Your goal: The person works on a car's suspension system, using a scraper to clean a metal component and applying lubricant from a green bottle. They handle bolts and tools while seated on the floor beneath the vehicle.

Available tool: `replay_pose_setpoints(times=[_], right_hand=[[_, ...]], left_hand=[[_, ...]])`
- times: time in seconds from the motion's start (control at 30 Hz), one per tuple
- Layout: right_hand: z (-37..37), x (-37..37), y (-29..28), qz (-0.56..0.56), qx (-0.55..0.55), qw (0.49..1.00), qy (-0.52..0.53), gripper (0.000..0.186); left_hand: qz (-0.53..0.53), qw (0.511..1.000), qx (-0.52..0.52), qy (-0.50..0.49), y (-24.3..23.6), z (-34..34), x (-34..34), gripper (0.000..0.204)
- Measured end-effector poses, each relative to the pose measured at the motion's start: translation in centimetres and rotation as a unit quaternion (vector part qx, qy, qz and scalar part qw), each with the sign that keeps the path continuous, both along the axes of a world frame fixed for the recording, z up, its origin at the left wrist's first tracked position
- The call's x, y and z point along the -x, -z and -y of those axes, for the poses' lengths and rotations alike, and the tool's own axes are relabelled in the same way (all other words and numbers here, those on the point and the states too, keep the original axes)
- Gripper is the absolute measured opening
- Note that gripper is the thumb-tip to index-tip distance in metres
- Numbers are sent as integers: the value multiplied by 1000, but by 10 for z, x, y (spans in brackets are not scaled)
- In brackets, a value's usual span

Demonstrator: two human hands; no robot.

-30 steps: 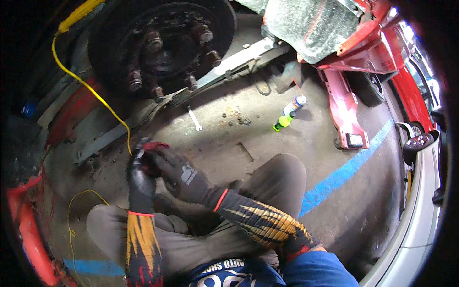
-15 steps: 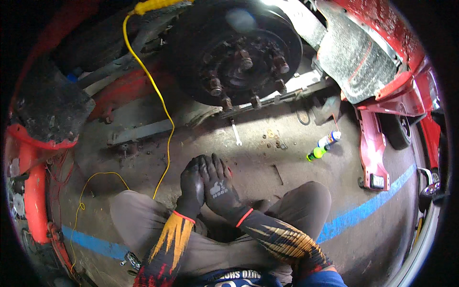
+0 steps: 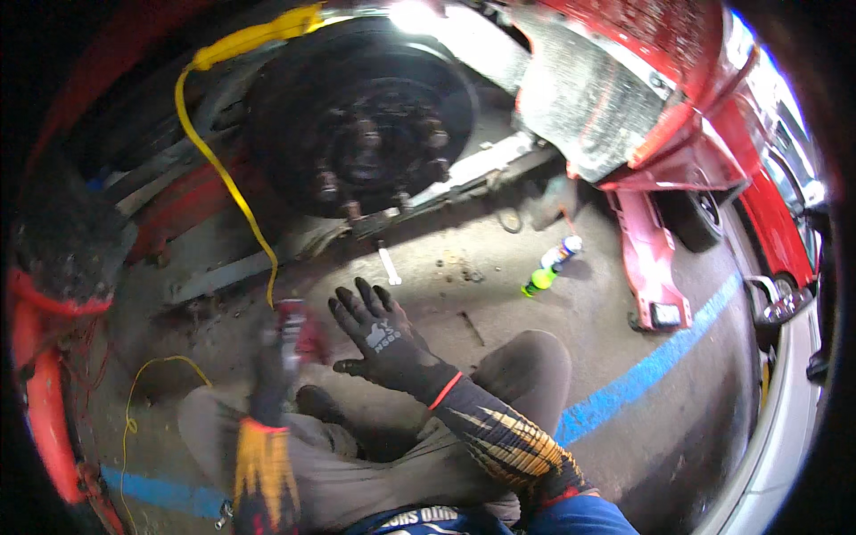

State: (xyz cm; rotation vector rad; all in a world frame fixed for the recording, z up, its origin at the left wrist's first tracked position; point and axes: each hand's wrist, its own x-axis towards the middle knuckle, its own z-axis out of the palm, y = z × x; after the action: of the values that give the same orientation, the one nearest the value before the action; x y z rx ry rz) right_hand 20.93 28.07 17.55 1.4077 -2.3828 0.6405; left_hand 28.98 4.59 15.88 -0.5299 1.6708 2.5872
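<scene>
My left hand (image 3: 267,370), in a black glove, is smeared by motion above my left thigh. Against its fingers is a dark red thing (image 3: 308,334) with a pale patch, too blurred to name, which the hand seems to grip. My right hand (image 3: 383,343), gloved in black with a red cuff, hangs palm down over the floor. Its fingers are spread and it holds nothing. Beyond its fingertips an open-end wrench (image 3: 389,266) lies on the concrete. Farther off stands a dark wheel hub (image 3: 366,147) ringed with several rusty studs and nuts.
A yellow cord (image 3: 223,169) runs down from a yellow work-light handle (image 3: 259,37). Small nuts and washers (image 3: 456,260) lie near a green-and-white bottle (image 3: 546,273). A red floor jack (image 3: 649,259) is at the right. Red body panels (image 3: 36,357) flank the left.
My hands have come apart; the left moved left with the red thing, and the right now has spread fingers. The view has shifted, sliding the hub and floor objects leftward.
</scene>
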Motion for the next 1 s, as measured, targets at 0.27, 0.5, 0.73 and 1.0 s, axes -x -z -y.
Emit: replay_pose_setpoints(times=[0.27, 0.5, 0.73, 1.0], right_hand=[[-219, 139, 13, 92, 58, 935, 337, 51], [-333, 230, 138, 212, -214, 738, 603, 43], [-351, 230, 191, 227, -212, 797, 518, 39], [-252, 164, 38, 174, -116, 895, 393, 35]], left_hand=[[1, 906, 353, -232, -16, 144, -86, 41], [125, 655, 679, -306, -34, 224, -189, 49], [118, 633, 691, -329, -97, 181, -195, 54], [7, 791, 565, -236, -95, 4, -74, 66]])
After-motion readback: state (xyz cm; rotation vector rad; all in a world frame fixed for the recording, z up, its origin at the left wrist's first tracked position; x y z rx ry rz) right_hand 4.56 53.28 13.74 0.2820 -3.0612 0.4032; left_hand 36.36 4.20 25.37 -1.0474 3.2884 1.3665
